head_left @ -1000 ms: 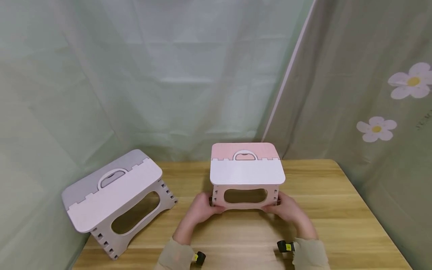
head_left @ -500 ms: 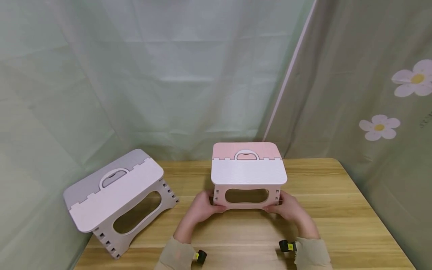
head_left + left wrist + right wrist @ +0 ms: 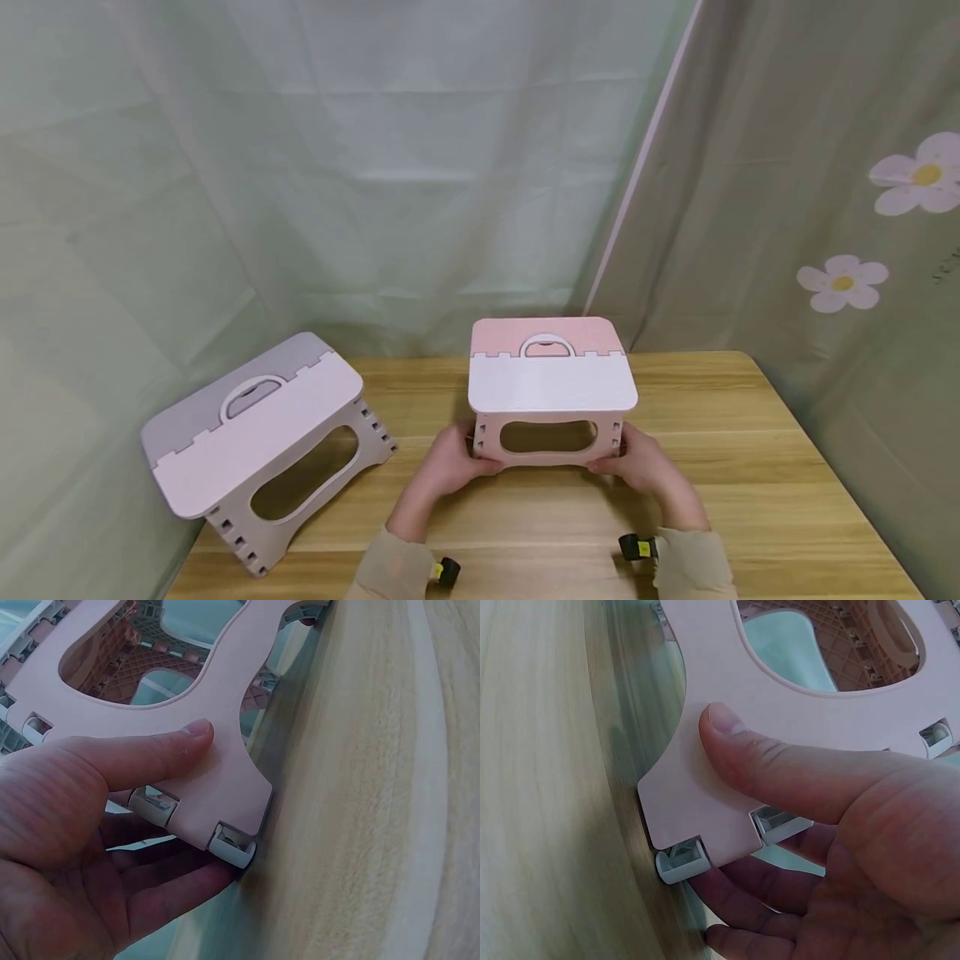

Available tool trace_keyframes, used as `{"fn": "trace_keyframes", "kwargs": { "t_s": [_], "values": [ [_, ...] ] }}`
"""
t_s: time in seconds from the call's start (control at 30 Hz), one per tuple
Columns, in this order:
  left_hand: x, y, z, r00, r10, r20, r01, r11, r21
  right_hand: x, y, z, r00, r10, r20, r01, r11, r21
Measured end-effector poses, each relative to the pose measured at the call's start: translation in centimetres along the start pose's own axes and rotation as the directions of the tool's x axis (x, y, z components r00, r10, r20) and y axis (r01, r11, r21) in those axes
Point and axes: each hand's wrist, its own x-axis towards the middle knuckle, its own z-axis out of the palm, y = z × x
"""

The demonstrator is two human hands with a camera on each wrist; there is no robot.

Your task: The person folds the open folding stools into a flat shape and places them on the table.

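Observation:
A small pink and white folding step stool (image 3: 551, 383) stands unfolded on the wooden table, its carry handle lying on top. My left hand (image 3: 453, 462) grips the near left leg corner, and my right hand (image 3: 637, 461) grips the near right one. In the left wrist view the thumb (image 3: 169, 754) lies on the front of the pink leg panel (image 3: 217, 761), with the fingers behind its hinged edge. The right wrist view shows the right thumb (image 3: 757, 754) on the panel's other corner in the same way. The fingers' far ends are partly hidden behind the legs.
A larger grey and white folding stool (image 3: 262, 425) stands unfolded and angled at the table's left side. Pale green curtains (image 3: 420, 167) hang close behind the wooden table (image 3: 540, 533), and a flowered curtain (image 3: 787, 208) hangs along its right side.
Both hands keep their hold on the pink stool, which stays in place. The whole head view has shifted very slightly since the earliest frame.

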Motion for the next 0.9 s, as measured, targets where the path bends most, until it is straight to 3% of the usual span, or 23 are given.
{"fn": "trace_keyframes", "kwargs": {
  "t_s": [0.53,0.9],
  "values": [
    [-0.50,0.13,-0.11,0.999,-0.039,-0.005,0.039,0.999,0.001,0.00,0.27,0.10,0.999,-0.032,0.026,0.032,0.999,0.014],
    [-0.35,0.52,-0.26,1.000,-0.024,0.011,0.024,1.000,0.011,0.05,0.41,-0.29,0.998,-0.047,0.044,0.045,0.998,0.043]
  ]
}}
